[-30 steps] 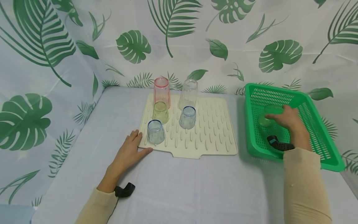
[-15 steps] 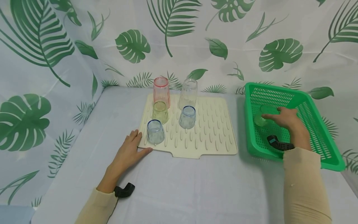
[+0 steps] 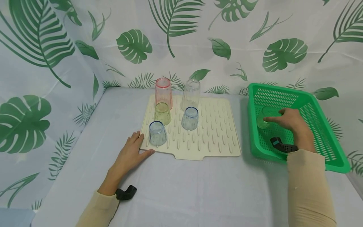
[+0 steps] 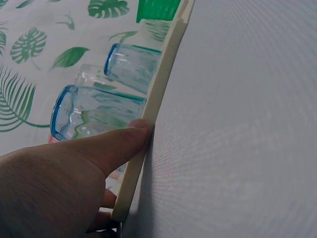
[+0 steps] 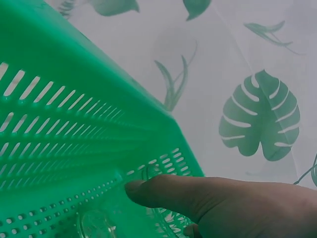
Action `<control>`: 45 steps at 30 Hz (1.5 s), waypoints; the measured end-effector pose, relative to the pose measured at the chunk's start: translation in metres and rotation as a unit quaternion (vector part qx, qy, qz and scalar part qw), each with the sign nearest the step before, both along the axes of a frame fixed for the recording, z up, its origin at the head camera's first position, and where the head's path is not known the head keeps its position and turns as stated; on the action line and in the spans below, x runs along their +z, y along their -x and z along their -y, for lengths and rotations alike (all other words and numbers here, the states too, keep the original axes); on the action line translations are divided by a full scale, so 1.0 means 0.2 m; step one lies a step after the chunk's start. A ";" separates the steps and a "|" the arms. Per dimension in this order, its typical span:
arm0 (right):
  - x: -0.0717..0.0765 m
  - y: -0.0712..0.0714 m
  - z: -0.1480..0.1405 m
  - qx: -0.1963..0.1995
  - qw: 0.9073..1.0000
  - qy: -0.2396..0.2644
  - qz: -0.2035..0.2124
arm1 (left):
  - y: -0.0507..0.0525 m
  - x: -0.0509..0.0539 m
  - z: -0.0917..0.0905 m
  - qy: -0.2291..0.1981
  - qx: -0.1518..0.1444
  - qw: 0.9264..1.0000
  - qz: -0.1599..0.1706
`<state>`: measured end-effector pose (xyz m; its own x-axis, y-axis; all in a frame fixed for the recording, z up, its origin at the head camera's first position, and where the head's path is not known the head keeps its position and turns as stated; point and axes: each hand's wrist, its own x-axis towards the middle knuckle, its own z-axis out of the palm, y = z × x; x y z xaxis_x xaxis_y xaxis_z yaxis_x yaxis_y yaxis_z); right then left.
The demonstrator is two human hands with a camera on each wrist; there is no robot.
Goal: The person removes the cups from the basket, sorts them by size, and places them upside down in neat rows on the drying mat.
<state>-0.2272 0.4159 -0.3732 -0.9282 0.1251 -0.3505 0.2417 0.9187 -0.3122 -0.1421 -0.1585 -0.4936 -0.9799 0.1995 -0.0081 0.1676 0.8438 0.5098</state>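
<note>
My right hand (image 3: pixel 293 121) reaches into the green basket (image 3: pixel 253 138) and holds a see-through glass (image 3: pixel 263 123), the thumb lying across it. The other fingers are mostly hidden, and the glass's own tint is hard to tell against the green. My left hand (image 3: pixel 130 153) touches the near left corner of the cream drying mat (image 3: pixel 210 138), thumb along its front edge and fingers along its left side. A blue-rimmed glass (image 3: pixel 158 135) stands just beside those fingers. In the left wrist view, the thumb touches the mat's edge.
Also on the mat stand a tall pink glass (image 3: pixel 163 94), a tall clear glass (image 3: pixel 191 96), a yellow-green glass (image 3: pixel 162 115) and a second blue-rimmed glass (image 3: pixel 190 119). Leaf-patterned cloth (image 3: pixel 215 31) hangs behind the white table (image 3: pixel 181 189).
In the basket, the glass has shifted a little to the left together with my right hand. My left hand and the glasses on the mat stay put.
</note>
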 end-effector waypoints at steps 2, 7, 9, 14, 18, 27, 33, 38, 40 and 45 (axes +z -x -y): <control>0.00 -0.01 0.00 -0.007 1.000 0.002 -0.003 | 0.00 0.00 0.00 -0.001 0.000 1.000 -0.001; 0.01 -0.02 0.00 -0.025 0.999 0.007 -0.018 | 0.00 0.00 0.00 -0.004 0.000 1.000 -0.001; 0.01 -0.02 0.01 -0.032 0.999 0.011 -0.026 | 0.00 0.00 0.00 -0.006 0.001 1.000 0.002; 0.01 -0.03 0.01 -0.043 0.998 0.016 -0.049 | 0.00 0.01 0.00 -0.006 0.000 1.000 0.002; 0.02 -0.02 0.02 -0.047 0.996 0.022 -0.066 | 0.00 0.00 0.01 -0.007 0.003 1.000 0.000; 0.07 -0.02 0.03 -0.084 0.990 0.051 -0.102 | 0.00 -0.01 0.01 -0.005 -0.002 1.000 -0.008; 0.11 -0.04 0.06 -0.094 0.985 0.052 -0.138 | 0.00 0.00 0.01 -0.007 -0.005 1.000 -0.014; 0.15 -0.06 0.13 -0.118 0.975 0.066 -0.179 | 0.00 0.00 0.00 -0.005 -0.005 1.000 -0.017; 0.17 -0.07 0.17 -0.131 0.966 0.083 -0.206 | 0.00 -0.01 0.00 -0.005 -0.004 1.000 -0.018; 0.23 -0.11 0.27 -0.165 0.936 0.133 -0.281 | 0.00 -0.01 0.00 -0.007 -0.002 1.000 -0.016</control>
